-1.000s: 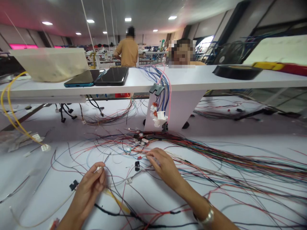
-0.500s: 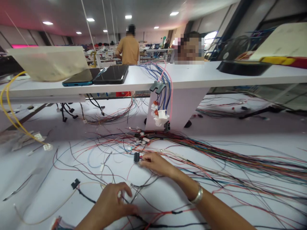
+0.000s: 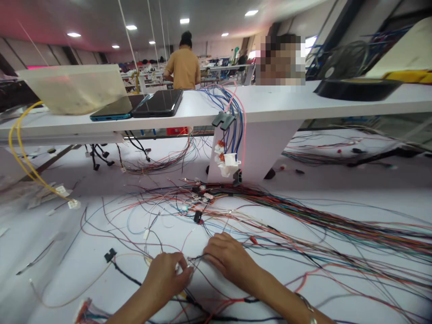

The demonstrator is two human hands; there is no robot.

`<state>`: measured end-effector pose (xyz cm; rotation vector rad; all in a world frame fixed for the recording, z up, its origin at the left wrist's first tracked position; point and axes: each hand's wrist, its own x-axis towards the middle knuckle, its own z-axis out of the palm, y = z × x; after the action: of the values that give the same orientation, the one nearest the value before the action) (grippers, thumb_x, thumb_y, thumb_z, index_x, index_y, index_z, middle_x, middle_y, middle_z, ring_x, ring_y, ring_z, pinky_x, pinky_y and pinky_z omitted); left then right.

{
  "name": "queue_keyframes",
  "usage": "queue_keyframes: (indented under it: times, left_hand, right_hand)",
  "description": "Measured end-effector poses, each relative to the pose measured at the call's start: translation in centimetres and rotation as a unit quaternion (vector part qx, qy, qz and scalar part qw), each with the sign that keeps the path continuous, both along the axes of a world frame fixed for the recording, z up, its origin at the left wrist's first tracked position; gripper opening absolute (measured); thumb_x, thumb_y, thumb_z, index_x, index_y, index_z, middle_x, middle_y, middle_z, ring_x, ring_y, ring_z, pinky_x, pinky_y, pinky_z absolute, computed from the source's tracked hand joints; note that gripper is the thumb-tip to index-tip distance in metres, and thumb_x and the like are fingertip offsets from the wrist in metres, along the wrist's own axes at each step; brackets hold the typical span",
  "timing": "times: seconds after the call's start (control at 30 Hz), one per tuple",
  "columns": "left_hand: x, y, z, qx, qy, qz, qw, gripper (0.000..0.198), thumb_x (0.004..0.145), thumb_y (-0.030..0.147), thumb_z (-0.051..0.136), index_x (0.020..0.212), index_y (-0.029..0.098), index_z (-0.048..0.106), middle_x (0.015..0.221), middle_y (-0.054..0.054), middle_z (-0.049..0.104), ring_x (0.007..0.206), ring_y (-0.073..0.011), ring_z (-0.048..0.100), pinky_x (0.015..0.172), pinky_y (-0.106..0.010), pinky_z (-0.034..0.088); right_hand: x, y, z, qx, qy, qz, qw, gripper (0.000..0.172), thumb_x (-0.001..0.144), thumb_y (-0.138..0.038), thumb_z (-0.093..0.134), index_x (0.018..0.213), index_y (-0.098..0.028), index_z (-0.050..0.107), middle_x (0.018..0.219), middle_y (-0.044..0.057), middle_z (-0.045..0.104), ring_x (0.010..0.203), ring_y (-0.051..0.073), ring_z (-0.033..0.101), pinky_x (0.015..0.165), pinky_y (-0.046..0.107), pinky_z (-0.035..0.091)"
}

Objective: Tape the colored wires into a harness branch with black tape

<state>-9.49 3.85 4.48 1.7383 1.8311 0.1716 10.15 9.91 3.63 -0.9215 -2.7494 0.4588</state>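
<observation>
My left hand is low in the middle of the head view, thumb and forefinger pinched together. A small whitish piece, partly hidden, shows between those fingers; its kind is unclear. Just to its right, my right hand has its fingers closed on a thin dark wire that runs toward the left fingertips. Beyond my right hand lies a black connector on the white table, touched by neither hand. Left of my left hand lies another black connector on a dark taped lead.
Long bundled wires spread to the right. A raised white shelf carries two phones, a translucent tub and a black tape roll. Blue wires with white connectors hang from its edge. Two people are beyond.
My right hand has left the black connector and come nearer, now closed on a wire beside my left hand. My left thumb and forefinger have come together from a wider spread.
</observation>
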Motion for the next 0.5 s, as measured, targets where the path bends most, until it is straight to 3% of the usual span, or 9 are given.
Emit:
queue_keyframes:
  times: [0.1, 0.23, 0.37, 0.5]
  left_hand:
    - [0.3, -0.1, -0.1, 0.009, 0.014, -0.001, 1.0, 0.022, 0.072, 0.039, 0.058, 0.078, 0.022, 0.072, 0.062, -0.004, 0.069, 0.063, -0.0207, 0.062, 0.059, -0.027, 0.036]
    - [0.7, -0.2, 0.0, 0.033, -0.025, -0.008, 0.999, 0.032, 0.083, 0.028, 0.043, 0.071, 0.021, 0.072, 0.058, -0.004, 0.067, 0.056, -0.0173, 0.059, 0.057, -0.026, 0.035]
    - [0.8, -0.1, -0.2, 0.033, -0.047, -0.006, 0.998, 0.025, 0.08, 0.035, 0.051, 0.075, 0.022, 0.073, 0.06, -0.003, 0.069, 0.056, -0.0179, 0.06, 0.057, -0.026, 0.036]
    - [0.8, 0.3, -0.6, 0.035, -0.022, 0.013, 0.999, 0.029, 0.081, 0.024, 0.045, 0.074, 0.02, 0.072, 0.065, -0.006, 0.07, 0.061, -0.0191, 0.061, 0.059, -0.027, 0.037]
  right_hand:
    - [0.4, 0.2, 0.0, -0.006, 0.047, -0.009, 0.999, 0.023, 0.095, -0.024, 0.045, 0.085, -0.02, 0.066, 0.077, 0.003, 0.063, 0.075, 0.017, 0.055, 0.071, 0.028, 0.039]
    - [0.5, 0.3, 0.1, -0.005, 0.084, -0.03, 0.996, 0.033, 0.098, -0.029, 0.037, 0.086, -0.02, 0.066, 0.077, 0.005, 0.062, 0.075, 0.017, 0.055, 0.068, 0.028, 0.04]
    - [0.7, 0.3, 0.2, -0.022, 0.081, -0.035, 0.996, 0.031, 0.097, -0.025, 0.038, 0.085, -0.02, 0.066, 0.076, 0.005, 0.062, 0.075, 0.018, 0.056, 0.068, 0.028, 0.041]
    - [2.0, 0.5, 1.5, -0.053, 0.062, -0.019, 0.996, 0.027, 0.093, -0.022, 0.045, 0.075, -0.02, 0.065, 0.072, 0.003, 0.062, 0.071, 0.016, 0.057, 0.065, 0.025, 0.041]
